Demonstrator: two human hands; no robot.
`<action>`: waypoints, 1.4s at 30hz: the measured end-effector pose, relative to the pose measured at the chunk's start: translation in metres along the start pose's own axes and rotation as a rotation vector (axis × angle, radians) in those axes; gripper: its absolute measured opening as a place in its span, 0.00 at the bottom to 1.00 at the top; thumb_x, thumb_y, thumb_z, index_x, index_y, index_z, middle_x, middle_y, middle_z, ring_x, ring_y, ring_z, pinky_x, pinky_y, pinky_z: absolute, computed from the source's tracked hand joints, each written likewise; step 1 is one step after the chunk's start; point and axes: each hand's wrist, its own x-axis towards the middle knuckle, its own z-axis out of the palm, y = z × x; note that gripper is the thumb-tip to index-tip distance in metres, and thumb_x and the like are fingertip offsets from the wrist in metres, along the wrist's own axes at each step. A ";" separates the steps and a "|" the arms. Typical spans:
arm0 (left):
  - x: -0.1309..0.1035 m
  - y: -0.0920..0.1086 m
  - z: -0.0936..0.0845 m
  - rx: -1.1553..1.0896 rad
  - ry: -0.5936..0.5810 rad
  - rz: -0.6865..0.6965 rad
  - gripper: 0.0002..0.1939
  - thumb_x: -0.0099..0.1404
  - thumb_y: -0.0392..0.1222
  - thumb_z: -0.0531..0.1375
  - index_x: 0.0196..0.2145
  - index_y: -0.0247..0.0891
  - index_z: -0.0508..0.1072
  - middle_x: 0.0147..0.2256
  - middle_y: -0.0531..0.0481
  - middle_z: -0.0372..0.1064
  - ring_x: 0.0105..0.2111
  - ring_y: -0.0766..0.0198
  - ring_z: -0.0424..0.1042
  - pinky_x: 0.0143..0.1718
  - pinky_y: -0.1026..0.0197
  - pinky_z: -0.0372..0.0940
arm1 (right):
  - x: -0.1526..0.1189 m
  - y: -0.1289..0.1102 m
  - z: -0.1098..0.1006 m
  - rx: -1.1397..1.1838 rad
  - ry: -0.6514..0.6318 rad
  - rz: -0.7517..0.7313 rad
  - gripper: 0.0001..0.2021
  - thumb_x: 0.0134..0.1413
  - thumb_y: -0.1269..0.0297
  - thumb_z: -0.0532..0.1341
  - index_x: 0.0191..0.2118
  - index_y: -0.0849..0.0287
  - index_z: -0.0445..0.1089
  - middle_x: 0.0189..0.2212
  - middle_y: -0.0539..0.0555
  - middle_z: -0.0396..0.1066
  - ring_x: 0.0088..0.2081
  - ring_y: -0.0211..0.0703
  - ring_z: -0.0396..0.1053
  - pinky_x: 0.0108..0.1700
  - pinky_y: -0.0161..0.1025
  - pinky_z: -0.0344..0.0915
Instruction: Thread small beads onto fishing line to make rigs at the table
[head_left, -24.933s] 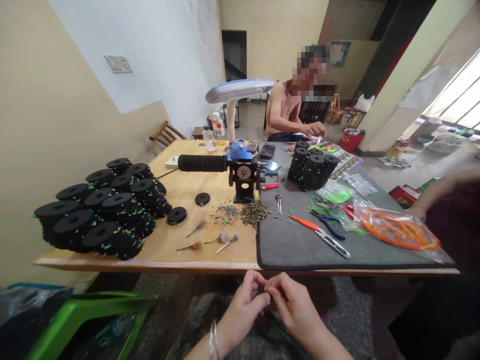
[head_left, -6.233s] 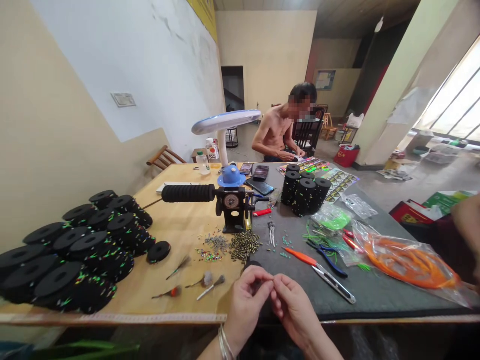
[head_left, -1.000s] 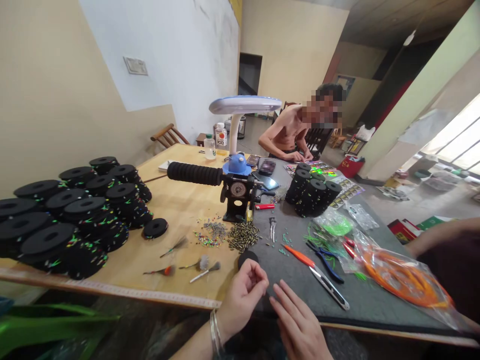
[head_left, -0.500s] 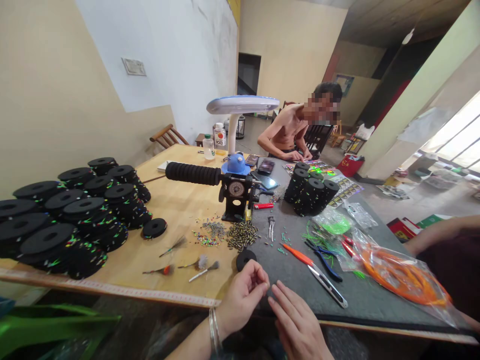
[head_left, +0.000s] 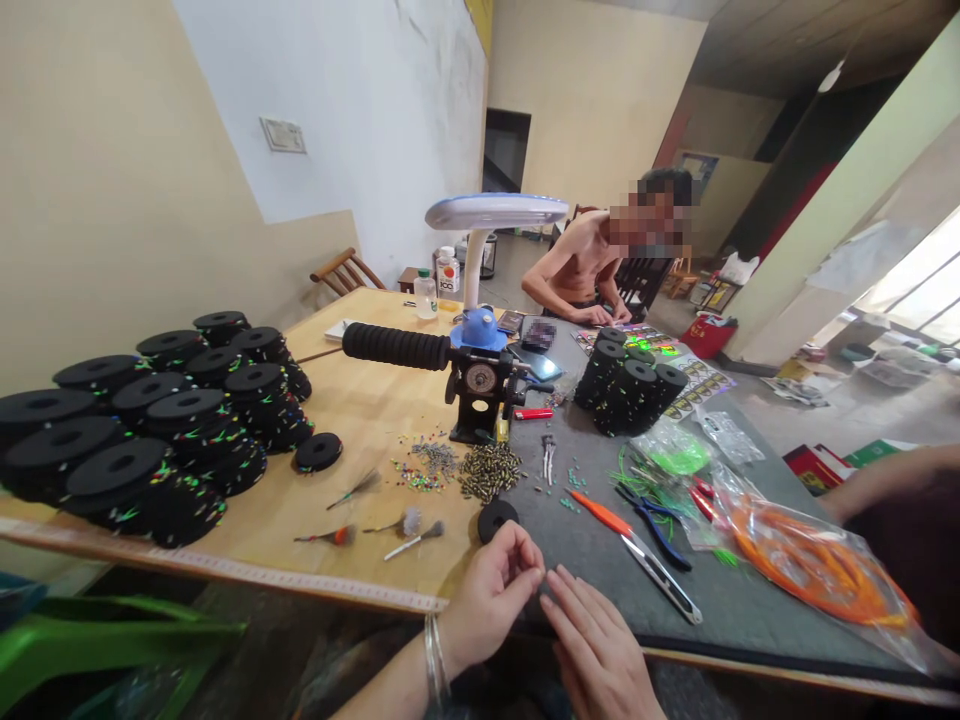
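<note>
My left hand (head_left: 499, 590), with bracelets at the wrist, is closed with thumb and forefinger pinched together near the table's front edge. Close beside it is my right hand (head_left: 596, 640), its fingers straight and held together, the thumb hidden underneath. The fingertips of both hands almost meet; anything between them is too small or hidden to make out. Just beyond the left hand lies a black foam ring (head_left: 497, 520). Farther up are heaps of small brass-coloured pieces (head_left: 491, 472), grey metal bits (head_left: 437, 460) and multicoloured beads (head_left: 416, 477).
Stacked foam spools (head_left: 120, 470) fill the left side, more (head_left: 630, 380) stand right. A hand-cranked device (head_left: 480, 390) and lamp (head_left: 495, 212) rise mid-table. Brushes (head_left: 416, 540), a snap-blade knife (head_left: 660, 575), blue pliers (head_left: 652, 525) and bagged orange tubing (head_left: 817, 560) lie around. A person (head_left: 581, 265) sits opposite.
The whole view has shifted slightly, so the table things appear a little farther right. Both hands keep nearly the same pose, fingertips close together.
</note>
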 end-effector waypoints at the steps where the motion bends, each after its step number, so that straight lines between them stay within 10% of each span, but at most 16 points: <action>1: 0.000 0.000 0.000 0.001 0.002 -0.002 0.07 0.63 0.40 0.57 0.31 0.39 0.61 0.30 0.54 0.60 0.30 0.65 0.60 0.34 0.63 0.59 | 0.000 0.000 0.000 0.001 0.005 0.002 0.27 0.55 0.77 0.52 0.61 0.61 0.59 0.58 0.56 0.64 0.61 0.49 0.59 0.55 0.45 0.67; 42: -0.001 0.002 0.002 0.071 0.031 0.024 0.09 0.63 0.39 0.57 0.27 0.40 0.59 0.28 0.53 0.62 0.28 0.67 0.60 0.31 0.65 0.57 | 0.001 -0.001 -0.001 0.074 0.007 0.042 0.27 0.54 0.77 0.53 0.61 0.60 0.59 0.58 0.56 0.66 0.60 0.49 0.60 0.56 0.45 0.66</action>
